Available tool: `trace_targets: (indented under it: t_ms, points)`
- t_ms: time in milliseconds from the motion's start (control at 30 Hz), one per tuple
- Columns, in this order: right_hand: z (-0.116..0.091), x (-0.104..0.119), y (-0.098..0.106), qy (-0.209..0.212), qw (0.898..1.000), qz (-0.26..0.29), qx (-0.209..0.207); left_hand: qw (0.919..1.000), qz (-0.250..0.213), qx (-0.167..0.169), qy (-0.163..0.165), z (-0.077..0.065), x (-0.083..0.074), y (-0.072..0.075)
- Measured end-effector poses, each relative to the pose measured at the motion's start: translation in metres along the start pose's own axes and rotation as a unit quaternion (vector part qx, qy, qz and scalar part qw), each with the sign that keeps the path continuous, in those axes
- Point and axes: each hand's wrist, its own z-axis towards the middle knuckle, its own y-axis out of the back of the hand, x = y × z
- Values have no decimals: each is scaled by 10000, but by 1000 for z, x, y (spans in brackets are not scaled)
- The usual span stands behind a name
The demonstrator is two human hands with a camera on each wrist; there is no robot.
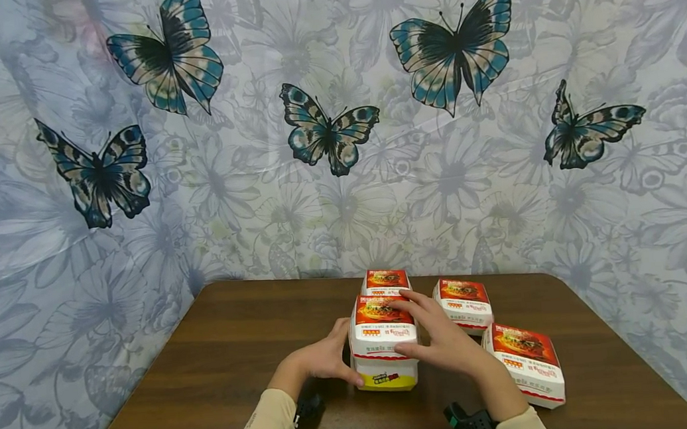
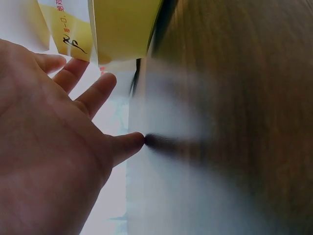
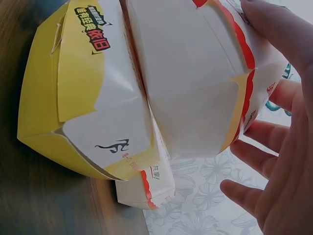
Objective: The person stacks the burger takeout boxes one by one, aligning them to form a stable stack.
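Two burger boxes are stacked at the centre front of the table. The upper burger box (image 1: 383, 331) is white with a red burger-picture lid. Under it is a white-and-yellow burger box (image 1: 387, 377), whose yellow part faces the tabletop. My right hand (image 1: 441, 334) grips the upper box from the right, thumb at its front and fingers over its top and far side. A narrow seam separates the boxes in the right wrist view. My left hand (image 1: 326, 356) is at the stack's left, thumb at the yellow box's lower front corner. Its other fingers (image 2: 98, 93) are spread and fairly straight near the yellow side.
Behind the stack sits another burger box (image 1: 386, 279). Two more, a farther box (image 1: 463, 302) and a nearer box (image 1: 524, 365), stand on the right, the nearer one beside my right forearm. The brown wooden table (image 1: 249, 321) meets a butterfly-patterned backdrop (image 1: 344, 221).
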Motion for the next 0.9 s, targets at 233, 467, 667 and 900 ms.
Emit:
trace_targets:
  t_ms: [233,467,667,900]
  points:
    - [0,1,-2,21,10000,76,-22,9999,-82,-9,-74,-1,0,5]
    - [1,0,-6,150,9998,83,-71,9991,-396,-164,-52,-8,-5,19]
    - [2,-1,-6,170,9997,108,-106,9980,-267,-440,-355,-13,-13,30]
    - [3,-7,-4,198,9983,547,-88,9928,-365,-830,-788,-11,-24,33]
